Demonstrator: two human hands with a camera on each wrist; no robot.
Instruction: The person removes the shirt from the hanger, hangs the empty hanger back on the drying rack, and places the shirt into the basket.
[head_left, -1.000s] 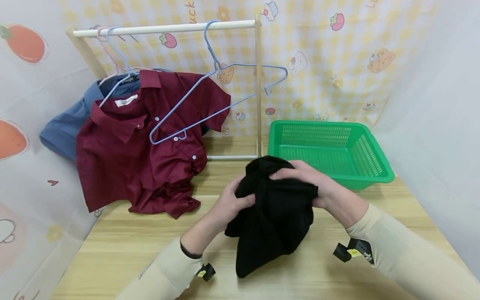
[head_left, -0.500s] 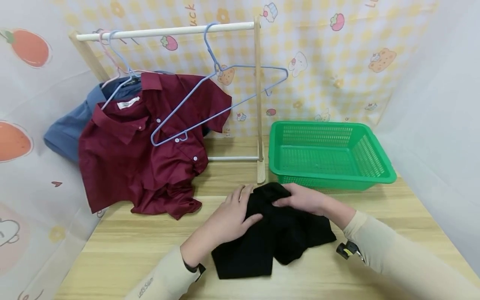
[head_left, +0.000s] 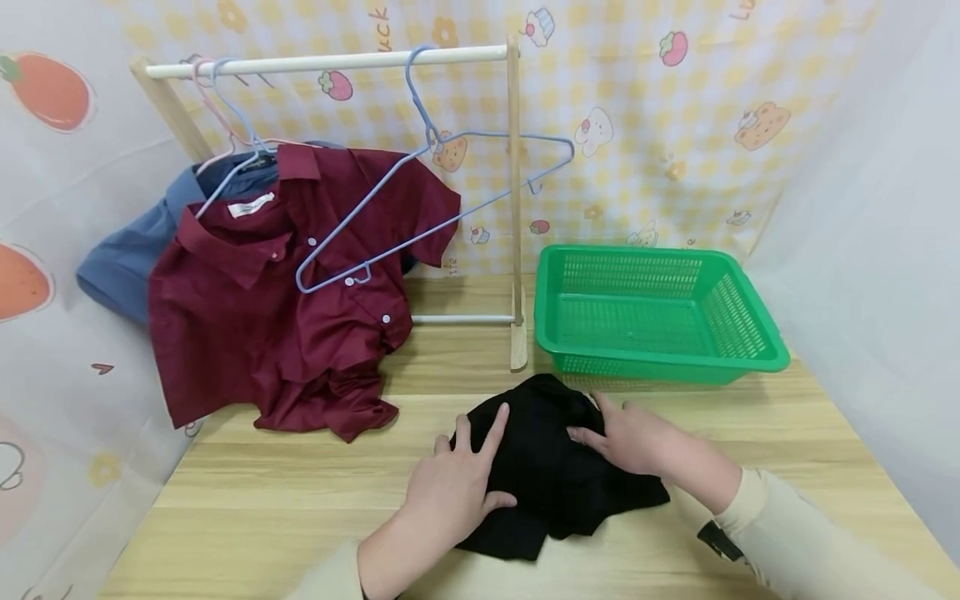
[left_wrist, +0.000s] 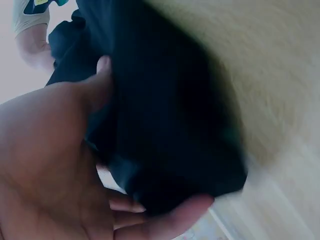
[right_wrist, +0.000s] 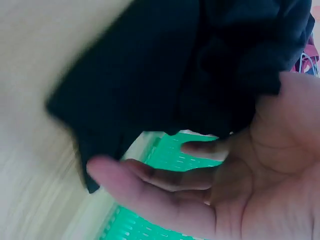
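A crumpled black garment (head_left: 540, 467) lies on the wooden table, its exact kind hidden by the folds. Spread over its left side is my left hand (head_left: 453, 492), fingers straight and thumb apart, touching the cloth. My right hand (head_left: 637, 437) is at its upper right edge, thumb and forefinger apart. From the left wrist, the dark cloth (left_wrist: 165, 110) runs past the thumb and fingertips of the left hand (left_wrist: 65, 160). The right wrist view has the right hand (right_wrist: 240, 185) with extended fingers beside the garment (right_wrist: 160, 70).
Behind the garment, to the right, stands a green plastic basket (head_left: 660, 354). A rack with a white rail (head_left: 330, 62) holds a maroon shirt (head_left: 247, 333), a blue garment (head_left: 123, 258) and a bare blue hanger (head_left: 375, 250). White walls flank the table.
The black garment has come down from both hands onto the table and spread flatter. My left hand has moved down and opened its fingers; the right has loosened and shifted right.
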